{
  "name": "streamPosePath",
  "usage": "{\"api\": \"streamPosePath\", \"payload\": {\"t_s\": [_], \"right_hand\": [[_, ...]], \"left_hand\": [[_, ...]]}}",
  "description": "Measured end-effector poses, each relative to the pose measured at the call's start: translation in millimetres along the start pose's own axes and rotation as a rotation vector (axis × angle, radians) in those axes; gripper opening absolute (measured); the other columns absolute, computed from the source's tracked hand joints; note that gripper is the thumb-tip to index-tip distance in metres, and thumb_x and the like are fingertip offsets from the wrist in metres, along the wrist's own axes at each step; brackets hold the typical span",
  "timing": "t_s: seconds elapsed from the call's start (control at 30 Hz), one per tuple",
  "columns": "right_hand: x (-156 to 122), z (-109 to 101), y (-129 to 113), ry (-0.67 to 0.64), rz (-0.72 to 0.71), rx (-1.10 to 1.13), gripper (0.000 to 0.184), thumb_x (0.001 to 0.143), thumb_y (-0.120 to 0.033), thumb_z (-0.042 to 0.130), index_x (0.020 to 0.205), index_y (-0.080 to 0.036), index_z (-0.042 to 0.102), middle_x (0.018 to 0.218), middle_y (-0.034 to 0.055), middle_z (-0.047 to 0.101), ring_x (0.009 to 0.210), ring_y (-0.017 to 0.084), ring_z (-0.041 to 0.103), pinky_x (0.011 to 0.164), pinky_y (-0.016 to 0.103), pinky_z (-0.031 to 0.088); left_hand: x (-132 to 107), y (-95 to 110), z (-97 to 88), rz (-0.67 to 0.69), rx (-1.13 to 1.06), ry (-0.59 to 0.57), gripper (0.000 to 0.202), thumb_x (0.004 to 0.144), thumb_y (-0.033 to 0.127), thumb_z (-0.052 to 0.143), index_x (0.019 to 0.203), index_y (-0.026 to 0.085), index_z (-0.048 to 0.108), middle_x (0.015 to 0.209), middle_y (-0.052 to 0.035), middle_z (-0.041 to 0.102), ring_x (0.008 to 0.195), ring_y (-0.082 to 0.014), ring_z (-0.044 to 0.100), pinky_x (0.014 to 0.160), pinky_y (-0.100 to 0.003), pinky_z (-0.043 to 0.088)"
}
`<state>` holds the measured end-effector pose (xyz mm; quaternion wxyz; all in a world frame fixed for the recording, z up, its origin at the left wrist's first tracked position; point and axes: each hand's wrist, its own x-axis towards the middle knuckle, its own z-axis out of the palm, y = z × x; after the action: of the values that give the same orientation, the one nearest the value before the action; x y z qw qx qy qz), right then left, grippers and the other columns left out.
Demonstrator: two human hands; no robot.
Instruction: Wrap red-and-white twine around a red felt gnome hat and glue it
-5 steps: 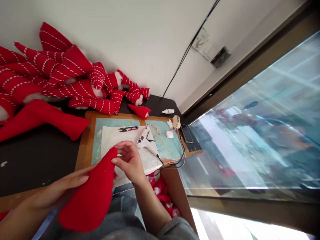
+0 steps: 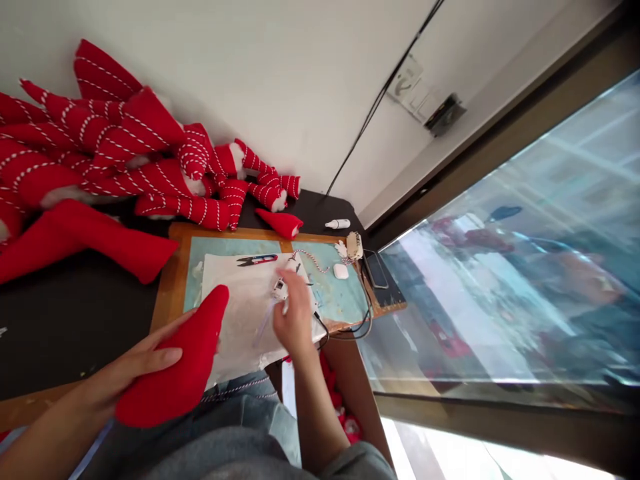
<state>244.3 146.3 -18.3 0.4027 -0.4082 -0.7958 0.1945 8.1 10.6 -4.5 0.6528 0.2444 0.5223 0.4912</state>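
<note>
My left hand (image 2: pixel 131 368) grips a plain red felt cone (image 2: pixel 177 363) at its wide end, fingers laid over the fabric, near the table's front edge. My right hand (image 2: pixel 295 319) has reached onto the white paper sheet (image 2: pixel 240 313) and lies over the white glue gun (image 2: pixel 281 287); motion blurs its fingers, so a grip cannot be confirmed. The gun's black cord (image 2: pixel 345 328) runs off to the right.
A heap of red cones wound with white cord (image 2: pixel 115 160) fills the back left. Thread snips (image 2: pixel 256 260), a red-white twine (image 2: pixel 313 260), a small white bottle (image 2: pixel 337 224), a phone (image 2: pixel 375 269) and a lone red cone (image 2: pixel 280 223) lie on the teal mat (image 2: pixel 335 297).
My right hand has let go of the cone's tip and moved right onto the glue gun. The cone has dropped lower in my left hand.
</note>
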Motion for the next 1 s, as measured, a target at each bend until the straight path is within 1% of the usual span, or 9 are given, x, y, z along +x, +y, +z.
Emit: {"api": "streamPosePath", "payload": {"t_s": [0.07, 0.17, 0.27, 0.37, 0.5, 0.6, 0.67, 0.83, 1.0], "right_hand": [[-4, -13, 30, 0.058, 0.042, -0.344, 0.079, 0.079, -0.004, 0.048, 0.158, -0.013, 0.049, 0.158, 0.0207, 0.060, 0.158, 0.035, 0.046, 0.132, 0.066, 0.036], [-10, -17, 63, -0.018, 0.044, -0.596, 0.085, 0.072, -0.005, 0.051, 0.157, -0.004, 0.048, 0.161, 0.0262, 0.056, 0.159, 0.041, 0.043, 0.128, 0.068, 0.038], [-10, -10, 73, -0.031, 0.012, -0.617, 0.070, 0.076, -0.009, 0.053, 0.146, -0.005, 0.058, 0.146, 0.0256, 0.067, 0.145, 0.040, 0.057, 0.125, 0.064, 0.043], [-3, -5, 68, 0.002, 0.000, -0.593, 0.051, 0.080, -0.013, 0.054, 0.130, -0.013, 0.065, 0.127, 0.0203, 0.073, 0.124, 0.037, 0.066, 0.122, 0.063, 0.045], [3, -10, 61, 0.067, -0.056, -0.535, 0.039, 0.080, -0.017, 0.059, 0.118, -0.017, 0.066, 0.111, 0.0172, 0.073, 0.108, 0.037, 0.068, 0.111, 0.065, 0.053], [0, -21, 48, 0.121, -0.116, -0.451, 0.029, 0.086, -0.021, 0.059, 0.115, -0.019, 0.063, 0.105, 0.0156, 0.072, 0.101, 0.035, 0.069, 0.097, 0.058, 0.061], [-6, -28, 29, 0.129, -0.152, -0.389, 0.021, 0.094, -0.025, 0.056, 0.114, -0.022, 0.062, 0.102, 0.0127, 0.072, 0.096, 0.031, 0.072, 0.087, 0.049, 0.064], [-27, -30, -36, -0.011, -0.343, -0.046, 0.022, 0.098, -0.028, 0.054, 0.118, -0.025, 0.063, 0.098, 0.0085, 0.075, 0.103, 0.030, 0.076, 0.086, 0.043, 0.065], [-35, -15, -74, -0.096, -0.341, 0.127, 0.017, 0.099, -0.038, 0.053, 0.093, -0.024, 0.061, 0.079, 0.0037, 0.066, 0.075, 0.023, 0.067, 0.068, 0.038, 0.055]], "left_hand": [[9, 2, 0.3, -0.025, -0.029, 0.075, 0.080, 0.066, 0.056, 0.091, 0.140, 0.029, 0.074, 0.108, -0.0092, 0.086, 0.087, -0.0307, 0.083, 0.068, -0.032, 0.067], [23, 4, -7.5, 0.053, 0.176, 0.174, 0.089, 0.060, 0.059, 0.096, 0.139, 0.026, 0.073, 0.119, -0.0091, 0.084, 0.099, -0.0336, 0.082, 0.072, -0.032, 0.067], [32, 3, -19.1, 0.224, 0.524, 0.275, 0.094, 0.064, 0.073, 0.088, 0.143, 0.024, 0.070, 0.127, -0.0104, 0.082, 0.107, -0.0380, 0.079, 0.084, -0.040, 0.067], [31, 2, -24.6, 0.381, 0.752, 0.420, 0.079, 0.082, 0.081, 0.068, 0.140, 0.027, 0.072, 0.128, -0.0089, 0.082, 0.111, -0.0393, 0.078, 0.097, -0.047, 0.062], [23, 7, -21.0, 0.763, 0.974, 0.555, 0.051, 0.101, 0.066, 0.059, 0.131, 0.029, 0.077, 0.128, -0.0071, 0.081, 0.114, -0.0347, 0.076, 0.101, -0.044, 0.057], [21, 13, -18.1, 1.054, 1.081, 0.685, 0.033, 0.103, 0.046, 0.069, 0.125, 0.025, 0.080, 0.117, -0.0089, 0.082, 0.103, -0.0305, 0.076, 0.099, -0.041, 0.055], [22, 15, -18.0, 1.148, 1.107, 0.752, 0.027, 0.101, 0.038, 0.074, 0.121, 0.021, 0.081, 0.112, -0.0110, 0.082, 0.098, -0.0302, 0.075, 0.097, -0.042, 0.055], [23, 15, -19.1, 1.195, 1.046, 0.783, 0.023, 0.098, 0.031, 0.079, 0.118, 0.020, 0.082, 0.111, -0.0118, 0.082, 0.097, -0.0296, 0.074, 0.095, -0.043, 0.055], [21, 11, -17.9, 1.223, 0.991, 0.815, 0.022, 0.095, 0.028, 0.082, 0.117, 0.025, 0.081, 0.110, -0.0088, 0.082, 0.097, -0.0293, 0.074, 0.095, -0.045, 0.055]]}}
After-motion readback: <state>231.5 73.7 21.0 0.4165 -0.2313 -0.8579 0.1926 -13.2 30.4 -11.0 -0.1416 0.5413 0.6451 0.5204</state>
